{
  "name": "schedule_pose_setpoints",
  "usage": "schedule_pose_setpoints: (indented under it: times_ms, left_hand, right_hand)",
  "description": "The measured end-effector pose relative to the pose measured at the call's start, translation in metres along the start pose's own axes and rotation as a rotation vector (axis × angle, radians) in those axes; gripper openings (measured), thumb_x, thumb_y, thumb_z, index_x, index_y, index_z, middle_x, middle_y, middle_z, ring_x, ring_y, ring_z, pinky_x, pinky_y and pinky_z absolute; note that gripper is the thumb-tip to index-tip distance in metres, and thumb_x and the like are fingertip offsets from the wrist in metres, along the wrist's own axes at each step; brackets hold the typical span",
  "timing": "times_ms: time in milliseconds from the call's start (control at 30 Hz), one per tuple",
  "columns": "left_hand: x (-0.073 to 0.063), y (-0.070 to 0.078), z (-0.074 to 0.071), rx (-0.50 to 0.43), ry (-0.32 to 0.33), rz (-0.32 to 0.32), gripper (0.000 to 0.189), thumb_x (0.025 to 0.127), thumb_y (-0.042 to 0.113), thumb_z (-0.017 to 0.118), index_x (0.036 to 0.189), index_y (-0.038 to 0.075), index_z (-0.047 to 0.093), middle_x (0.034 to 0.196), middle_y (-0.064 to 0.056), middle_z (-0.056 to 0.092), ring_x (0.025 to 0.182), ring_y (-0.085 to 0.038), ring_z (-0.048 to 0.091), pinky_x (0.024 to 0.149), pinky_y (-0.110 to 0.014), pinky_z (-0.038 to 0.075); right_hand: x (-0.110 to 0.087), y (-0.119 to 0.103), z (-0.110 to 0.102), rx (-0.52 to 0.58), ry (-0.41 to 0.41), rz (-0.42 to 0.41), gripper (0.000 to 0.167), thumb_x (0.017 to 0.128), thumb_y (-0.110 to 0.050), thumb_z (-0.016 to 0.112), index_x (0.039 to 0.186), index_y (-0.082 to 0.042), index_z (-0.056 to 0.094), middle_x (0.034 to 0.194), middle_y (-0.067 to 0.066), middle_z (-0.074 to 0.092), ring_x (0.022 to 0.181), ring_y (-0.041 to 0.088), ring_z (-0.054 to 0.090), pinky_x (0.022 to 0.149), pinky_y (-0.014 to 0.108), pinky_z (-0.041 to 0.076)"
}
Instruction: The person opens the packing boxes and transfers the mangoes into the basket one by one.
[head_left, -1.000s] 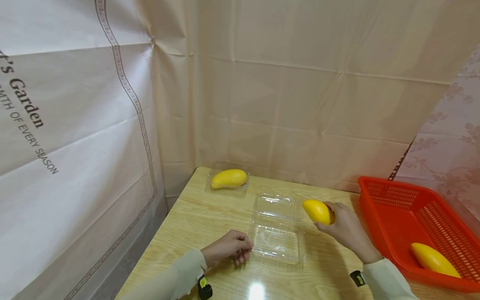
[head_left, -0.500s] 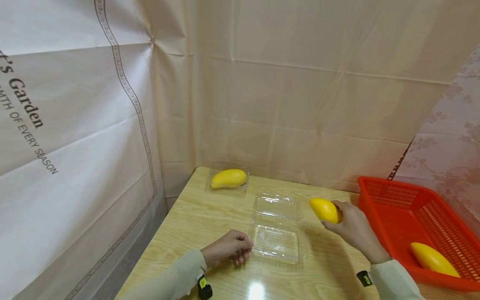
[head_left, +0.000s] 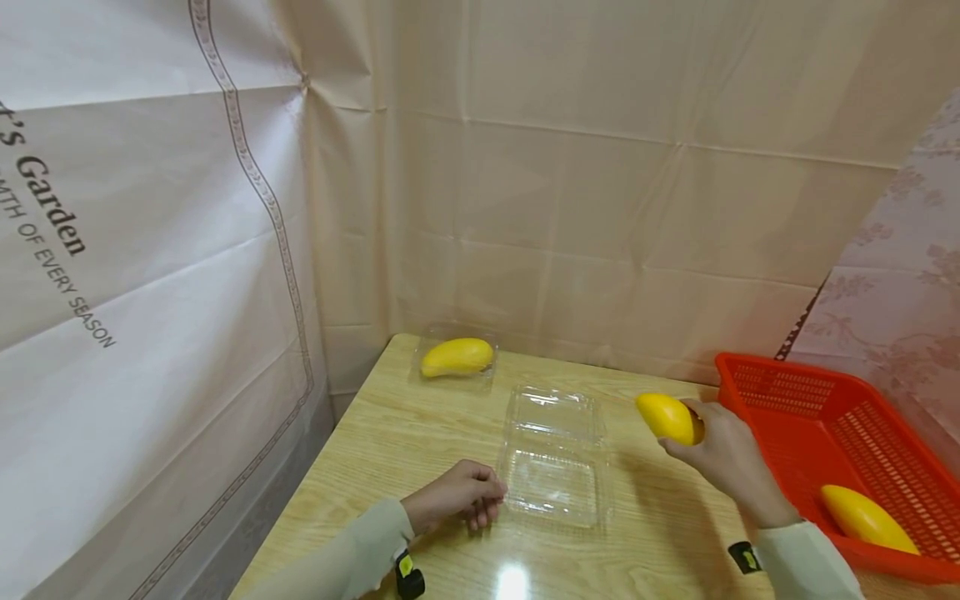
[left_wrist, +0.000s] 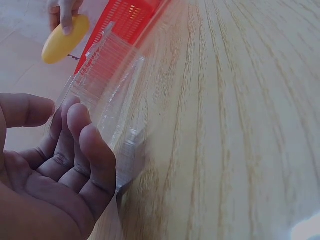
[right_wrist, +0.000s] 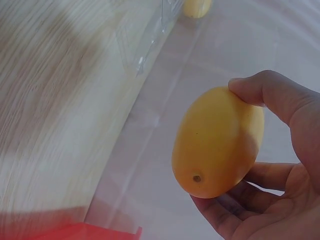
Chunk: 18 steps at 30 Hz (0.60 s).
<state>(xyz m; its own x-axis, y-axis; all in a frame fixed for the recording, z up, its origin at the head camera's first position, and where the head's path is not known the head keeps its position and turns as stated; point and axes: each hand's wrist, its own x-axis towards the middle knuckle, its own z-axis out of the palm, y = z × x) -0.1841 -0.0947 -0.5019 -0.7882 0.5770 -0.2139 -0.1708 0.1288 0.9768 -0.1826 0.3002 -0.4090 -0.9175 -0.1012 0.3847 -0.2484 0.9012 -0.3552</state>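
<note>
Head: right grip [head_left: 726, 454] holds mango [head_left: 664, 417]; cloth [head_left: 172, 175] reads "Garden".

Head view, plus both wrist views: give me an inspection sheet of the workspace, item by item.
Surface: wood-grain tabletop; bright glare at the near side.
Job's things: yellow fruit, held; open clear container, lying flat; far container with a second fruit; red basket with a third fruit.
Clutter: nothing seen.
Grips: right grip holds the yellow fruit above the tabletop; left grip is at the open clear container's left edge, whether pinching it is unclear.
Cables: nothing seen.
Surroundings: creased beige sheeting behind, printed white sheeting left, floral sheeting right.
</note>
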Motion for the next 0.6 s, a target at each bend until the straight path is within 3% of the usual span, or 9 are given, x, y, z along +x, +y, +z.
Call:
schedule_pose_setpoints:
  times_ms: [333, 600]
  left_hand:
    - [0.001, 0.000, -0.001, 0.002, 0.007, -0.005, 0.025, 0.101, 0.016, 0.063, 0.094, -0.009, 0.065, 0.072, -0.008, 0.065, 0.056, -0.012, 0.056, 0.048, -0.023, 0.047]
    - [-0.001, 0.002, 0.000, -0.005, 0.006, -0.011, 0.024, 0.101, 0.016, 0.064, 0.093, -0.007, 0.066, 0.072, -0.008, 0.065, 0.055, -0.011, 0.055, 0.048, -0.023, 0.047]
  right_hand:
    - [0.000, 0.010, -0.011, -0.013, -0.019, 0.026, 0.074, 0.078, -0.031, 0.089, 0.129, 0.014, 0.059, 0.110, 0.030, 0.066, 0.080, 0.032, 0.056, 0.064, 0.038, 0.043]
    - [0.000, 0.019, -0.020, -0.013, -0.024, 0.044, 0.069, 0.081, -0.035, 0.087, 0.130, 0.006, 0.061, 0.105, 0.021, 0.067, 0.079, 0.028, 0.054, 0.064, 0.037, 0.040]
